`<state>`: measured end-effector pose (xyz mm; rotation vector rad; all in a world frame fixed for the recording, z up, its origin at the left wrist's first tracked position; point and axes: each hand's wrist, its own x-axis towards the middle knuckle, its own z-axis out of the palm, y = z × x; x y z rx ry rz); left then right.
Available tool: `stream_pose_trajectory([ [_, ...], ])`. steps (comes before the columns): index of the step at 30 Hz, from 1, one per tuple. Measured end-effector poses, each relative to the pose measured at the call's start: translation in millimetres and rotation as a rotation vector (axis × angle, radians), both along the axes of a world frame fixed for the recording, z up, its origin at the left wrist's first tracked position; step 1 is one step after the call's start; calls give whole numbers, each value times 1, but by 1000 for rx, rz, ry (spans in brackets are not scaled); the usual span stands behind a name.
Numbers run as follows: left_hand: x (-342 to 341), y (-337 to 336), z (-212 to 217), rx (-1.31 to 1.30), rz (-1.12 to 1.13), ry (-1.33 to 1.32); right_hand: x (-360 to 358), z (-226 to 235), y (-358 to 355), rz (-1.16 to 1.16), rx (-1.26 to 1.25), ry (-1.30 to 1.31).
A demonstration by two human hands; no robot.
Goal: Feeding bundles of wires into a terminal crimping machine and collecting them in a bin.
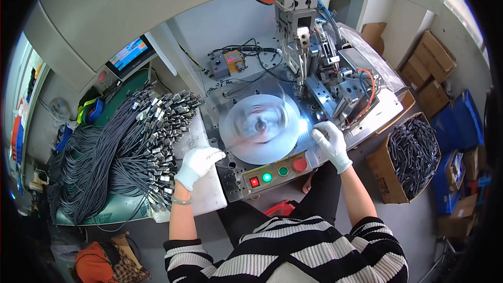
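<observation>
A round pale turntable lies in front of me on the machine, its centre smeared by motion. My left hand, in a white glove, is at its near left edge. Its fingers are pressed together in a pinch, and whatever sits between the tips is too small to make out. On the other side, my right hand, also gloved, hovers by the turntable's right edge near a bright light. Its thumb and bent fingers stand a little apart, with nothing visible between them. To the left lies a big bundle of grey cables with metal connectors.
A control panel with lit buttons and a red knob fronts the turntable. Metal machine tooling rises at the back right. A cardboard box of black parts stands right. A screen hangs at the back left.
</observation>
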<state>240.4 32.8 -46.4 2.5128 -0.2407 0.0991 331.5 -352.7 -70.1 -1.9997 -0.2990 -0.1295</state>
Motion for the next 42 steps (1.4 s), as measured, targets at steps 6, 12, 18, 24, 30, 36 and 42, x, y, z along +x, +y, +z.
stream_pose_trajectory([
  [6, -8, 5, 8, -56, 95, 118, -5, 9, 1, 1, 24, 3],
  [12, 8, 19, -21, -22, 92, -180, -7, 12, -3, -15, -1, -1],
  [18, 68, -10, -16, -36, 85, -258, 9, 4, 4, 49, -132, 48],
  [24, 105, -76, 7, 330, 237, -824, 74, -25, 76, 261, -22, -211],
  [30, 92, -72, -31, -373, 297, -362, 95, -24, 99, 262, -47, 73],
  [36, 91, -73, -33, -352, 311, -399, 99, -31, 103, 242, 5, -13],
  [42, 93, -81, -34, -177, 379, -530, 109, -52, 104, 227, 139, -16],
])
